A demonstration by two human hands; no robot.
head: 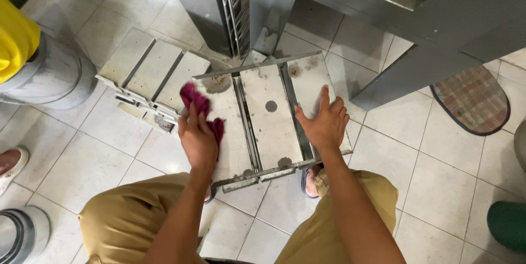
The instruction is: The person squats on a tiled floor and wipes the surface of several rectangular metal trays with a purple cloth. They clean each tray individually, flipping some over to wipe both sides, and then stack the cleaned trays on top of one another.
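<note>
Seen from above, crouching over a white tiled floor [433, 187], knees in tan trousers [131, 214] at the bottom of the view.

Left hand [198, 139] closed around a magenta rag [195, 99], fingers curled over the bunched cloth, pressing it down on the left panel of a grey metal tray [268, 127]. Rag showing above the knuckles and again past the right side of the hand, touching the metal in both places.

Right hand [327, 123] spread flat and wide, palm down on the right panel of the same tray, all fingers extended and slightly apart, thumb pointing toward the middle panel. Holding nothing; just resting on the surface near the tray's right edge.

Tray lying flat on the floor directly in front of the knees, made of 3 long panels divided by raised ribs, with rusty brown stains near the far end, a dark round spot on the middle panel and more marks along the near edge.

Just to the left, a second grey 3-panel tray [150, 69], lying tilted and partly tucked under the first. Behind both, a grey metal cabinet [339, 12]. At the far right, a checked mat [474, 99].
</note>
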